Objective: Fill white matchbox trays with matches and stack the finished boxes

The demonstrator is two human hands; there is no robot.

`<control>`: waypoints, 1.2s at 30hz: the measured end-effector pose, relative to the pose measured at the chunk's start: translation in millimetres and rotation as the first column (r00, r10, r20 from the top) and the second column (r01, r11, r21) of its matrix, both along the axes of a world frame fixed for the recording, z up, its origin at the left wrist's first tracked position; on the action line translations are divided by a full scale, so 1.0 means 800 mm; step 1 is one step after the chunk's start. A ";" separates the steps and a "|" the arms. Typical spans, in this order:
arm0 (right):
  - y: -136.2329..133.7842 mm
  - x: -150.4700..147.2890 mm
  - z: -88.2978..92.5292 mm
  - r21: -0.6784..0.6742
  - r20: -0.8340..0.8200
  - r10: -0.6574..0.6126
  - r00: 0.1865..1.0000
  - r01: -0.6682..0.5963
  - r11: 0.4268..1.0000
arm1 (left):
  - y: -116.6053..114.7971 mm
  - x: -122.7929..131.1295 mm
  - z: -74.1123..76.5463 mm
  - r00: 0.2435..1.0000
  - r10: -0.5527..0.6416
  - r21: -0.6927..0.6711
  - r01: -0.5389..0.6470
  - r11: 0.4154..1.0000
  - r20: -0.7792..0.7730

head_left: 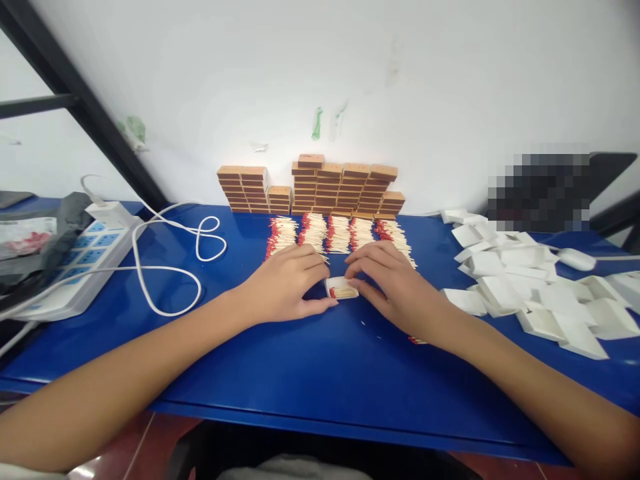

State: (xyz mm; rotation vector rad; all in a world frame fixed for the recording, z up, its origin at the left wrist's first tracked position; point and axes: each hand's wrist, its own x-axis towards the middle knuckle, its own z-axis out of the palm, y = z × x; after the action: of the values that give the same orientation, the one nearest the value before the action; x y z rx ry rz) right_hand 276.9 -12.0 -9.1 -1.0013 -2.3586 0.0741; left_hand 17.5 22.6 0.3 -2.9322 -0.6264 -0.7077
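A small white matchbox tray (341,295) lies on the blue table between my two hands, with red-headed matches (345,291) inside it. My left hand (293,283) grips the tray's left end, thumb on the near side and fingers on the far side. At the right end, the bent fingers and thumb of my right hand (395,283) close on the tray's edge. Just beyond my hands, several heaps of red-tipped matches (339,235) lie in a row. A few more matches (416,340) show partly from under my right wrist.
Stacked matchboxes (327,187) stand against the wall. Loose white trays (545,287) are piled on the right, beside a dark tablet-like object (607,177). On the left lie a power strip (83,267), white cables (173,270) and a dark bag (30,240).
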 end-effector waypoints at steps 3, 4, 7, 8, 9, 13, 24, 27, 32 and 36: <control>0.017 0.021 0.001 0.059 0.002 -0.130 0.991 0.130 0.990 | 0.002 -0.001 -0.002 1.000 -0.006 0.002 0.006 1.000 0.009; 0.023 0.030 0.001 0.085 0.005 -0.194 0.981 0.193 0.978 | 0.002 -0.002 -0.003 1.000 -0.012 0.002 0.012 1.000 0.010; 0.043 0.054 -0.004 0.097 0.034 -0.294 0.955 0.289 0.952 | 0.002 -0.002 -0.003 1.000 -0.024 0.000 0.024 1.000 0.010; 0.048 0.060 -0.007 0.086 0.049 -0.298 0.953 0.293 0.952 | 0.002 -0.002 -0.002 1.000 -0.028 0.001 0.028 1.000 0.010; 0.052 0.063 -0.010 0.076 0.062 -0.299 0.952 0.294 0.953 | 0.002 -0.002 -0.002 1.000 -0.029 0.001 0.029 1.000 0.009; 0.056 0.063 -0.020 0.069 0.105 -0.296 0.949 0.290 0.954 | 0.001 -0.002 0.001 1.000 -0.023 0.002 0.023 1.000 0.003; 0.056 0.061 -0.021 0.039 0.129 -0.256 0.958 0.253 0.967 | 0.002 -0.001 -0.001 0.999 -0.023 0.015 0.024 1.000 -0.024; 0.056 0.061 -0.022 0.038 0.126 -0.255 0.959 0.253 0.967 | 0.003 -0.001 -0.001 0.999 -0.022 0.009 0.022 1.000 -0.026; 0.055 0.062 -0.023 0.040 0.164 -0.251 0.954 0.248 0.968 | 0.002 -0.001 0.000 0.999 -0.015 -0.004 0.015 1.000 -0.030; 0.048 0.057 -0.016 0.068 0.164 -0.231 0.959 0.223 0.972 | 0.001 -0.001 0.000 1.000 -0.009 -0.009 0.009 1.000 -0.026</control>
State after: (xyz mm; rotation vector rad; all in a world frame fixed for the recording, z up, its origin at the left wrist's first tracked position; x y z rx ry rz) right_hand 322.3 26.6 -21.7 -1.2922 -2.3650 -0.1630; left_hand 16.3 23.7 0.3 -2.9490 -0.6155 -0.6677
